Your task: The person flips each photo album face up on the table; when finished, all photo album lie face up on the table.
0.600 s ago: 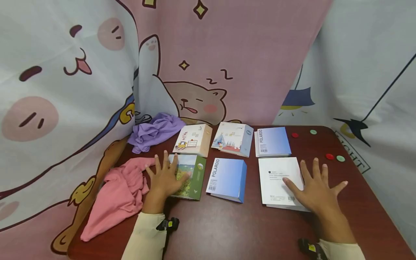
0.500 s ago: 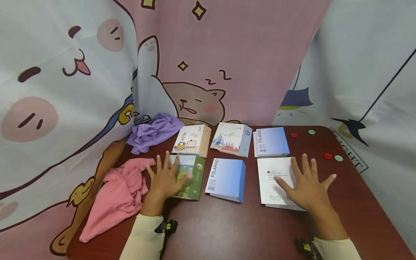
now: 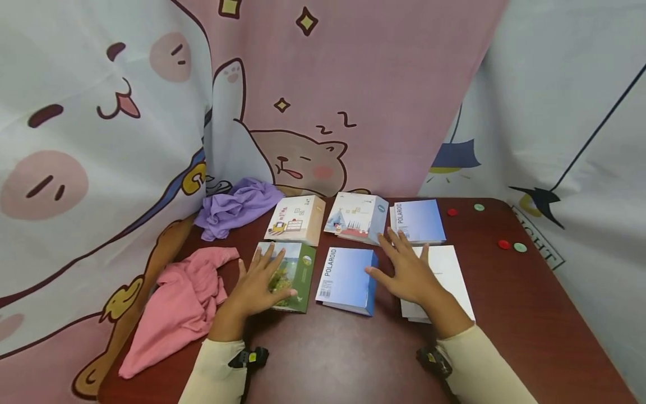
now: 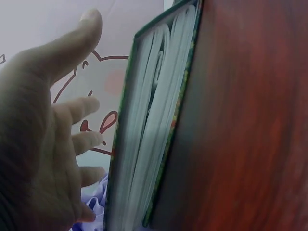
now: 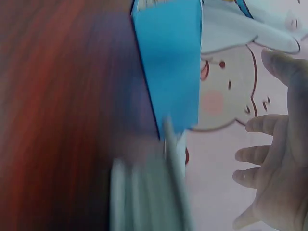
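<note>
My left hand (image 3: 254, 289) is spread over the left part of a green landscape-print photo album (image 3: 304, 278). In the left wrist view its fingers stand apart from the album's page edges (image 4: 149, 125), holding nothing. My right hand (image 3: 411, 275), fingers spread, hovers between the front blue POLAROID album (image 3: 345, 278) and the white album (image 3: 451, 275), covering part of the white one. The right wrist view shows the blue album's spine (image 5: 171, 72) beside that empty hand (image 5: 274, 159), with blurred page edges (image 5: 144, 202) nearer the camera.
Behind lie a cream album (image 3: 290, 221), a tent-print album (image 3: 350, 216) and another blue POLAROID album (image 3: 421, 219). Pink cloth (image 3: 184, 297) and purple cloth (image 3: 237, 207) lie left. Red discs (image 3: 452, 212) and green discs (image 3: 479, 207) sit right. Printed curtains (image 3: 378, 101) enclose the table (image 3: 343, 359).
My right hand has swept left from the white album's right side toward the front blue album. My left hand has stayed over the green album. The head view has shifted slightly.
</note>
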Demonstrator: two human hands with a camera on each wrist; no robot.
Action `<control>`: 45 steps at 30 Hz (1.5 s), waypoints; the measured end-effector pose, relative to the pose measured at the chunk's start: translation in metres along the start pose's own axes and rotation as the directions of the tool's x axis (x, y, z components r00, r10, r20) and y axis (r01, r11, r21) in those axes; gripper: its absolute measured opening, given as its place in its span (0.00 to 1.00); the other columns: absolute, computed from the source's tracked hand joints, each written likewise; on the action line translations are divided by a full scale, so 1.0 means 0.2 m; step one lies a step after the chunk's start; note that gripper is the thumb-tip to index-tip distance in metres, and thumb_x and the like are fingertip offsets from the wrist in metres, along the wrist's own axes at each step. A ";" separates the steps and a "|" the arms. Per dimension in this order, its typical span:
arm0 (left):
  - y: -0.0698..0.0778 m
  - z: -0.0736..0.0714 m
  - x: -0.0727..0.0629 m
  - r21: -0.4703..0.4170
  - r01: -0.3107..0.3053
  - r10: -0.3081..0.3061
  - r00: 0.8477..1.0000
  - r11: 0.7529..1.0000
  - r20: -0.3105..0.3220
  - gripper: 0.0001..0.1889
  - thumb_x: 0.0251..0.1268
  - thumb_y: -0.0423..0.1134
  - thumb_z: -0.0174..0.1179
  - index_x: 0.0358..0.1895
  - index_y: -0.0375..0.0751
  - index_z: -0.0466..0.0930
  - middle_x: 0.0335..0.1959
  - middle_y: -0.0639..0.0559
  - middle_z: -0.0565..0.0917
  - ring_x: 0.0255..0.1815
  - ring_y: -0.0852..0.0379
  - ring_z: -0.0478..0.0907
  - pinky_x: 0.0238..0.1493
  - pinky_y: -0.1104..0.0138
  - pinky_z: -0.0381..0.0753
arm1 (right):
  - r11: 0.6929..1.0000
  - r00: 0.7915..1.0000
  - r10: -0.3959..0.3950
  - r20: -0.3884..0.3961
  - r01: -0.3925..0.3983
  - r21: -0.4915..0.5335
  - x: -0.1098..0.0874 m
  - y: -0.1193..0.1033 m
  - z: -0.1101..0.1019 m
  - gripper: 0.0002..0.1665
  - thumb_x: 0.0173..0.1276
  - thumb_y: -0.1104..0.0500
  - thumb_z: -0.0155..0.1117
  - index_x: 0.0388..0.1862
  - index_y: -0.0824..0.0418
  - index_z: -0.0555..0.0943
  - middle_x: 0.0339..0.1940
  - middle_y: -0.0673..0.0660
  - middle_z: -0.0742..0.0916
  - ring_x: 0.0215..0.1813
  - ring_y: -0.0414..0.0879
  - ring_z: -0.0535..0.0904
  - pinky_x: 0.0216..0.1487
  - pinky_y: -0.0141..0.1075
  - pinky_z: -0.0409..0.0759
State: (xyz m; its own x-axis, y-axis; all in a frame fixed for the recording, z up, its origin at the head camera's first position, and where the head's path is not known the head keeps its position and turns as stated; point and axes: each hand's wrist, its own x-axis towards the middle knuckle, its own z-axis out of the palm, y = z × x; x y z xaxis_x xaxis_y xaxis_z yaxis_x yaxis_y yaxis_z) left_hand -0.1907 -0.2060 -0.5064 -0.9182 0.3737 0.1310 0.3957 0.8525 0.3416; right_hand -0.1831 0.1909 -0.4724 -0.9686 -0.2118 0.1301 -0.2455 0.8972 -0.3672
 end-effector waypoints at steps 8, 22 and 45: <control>0.00 -0.01 0.01 -0.078 -0.072 0.072 0.997 0.994 -0.002 0.58 0.60 0.68 0.74 0.89 0.47 0.58 0.91 0.37 0.56 0.89 0.21 0.48 0.74 0.12 0.45 | 0.991 0.992 -0.121 0.046 0.118 0.071 0.15 -0.18 0.11 0.56 0.74 0.23 0.60 0.90 0.51 0.63 0.91 0.60 0.65 0.92 0.67 0.54 0.79 0.86 0.40; -0.02 -0.02 -0.01 -0.184 -0.135 0.146 0.988 0.974 0.051 0.58 0.58 0.64 0.79 0.88 0.44 0.61 0.90 0.34 0.57 0.88 0.20 0.50 0.73 0.12 0.44 | 0.930 0.920 -0.292 0.262 0.210 0.300 0.34 -0.41 0.25 0.52 0.79 0.34 0.64 0.90 0.56 0.60 0.90 0.64 0.66 0.92 0.67 0.52 0.82 0.83 0.41; 0.02 0.01 -0.04 -0.204 -0.110 0.138 0.982 0.973 0.126 0.58 0.47 0.60 0.87 0.84 0.46 0.70 0.88 0.38 0.64 0.90 0.22 0.48 0.75 0.13 0.33 | 0.952 0.884 -0.284 0.370 0.214 0.220 0.52 -0.43 0.34 0.48 0.79 0.39 0.68 0.90 0.53 0.63 0.87 0.60 0.73 0.89 0.62 0.63 0.86 0.78 0.40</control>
State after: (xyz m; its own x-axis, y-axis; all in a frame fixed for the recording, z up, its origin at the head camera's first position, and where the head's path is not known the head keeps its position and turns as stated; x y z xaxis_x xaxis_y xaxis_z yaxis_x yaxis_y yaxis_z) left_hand -0.1828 -0.2049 -0.5090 -0.8456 0.5305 0.0588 0.4830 0.7135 0.5076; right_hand -0.2646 0.0662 -0.4895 -0.8014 -0.5857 -0.1214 -0.4494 0.7234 -0.5241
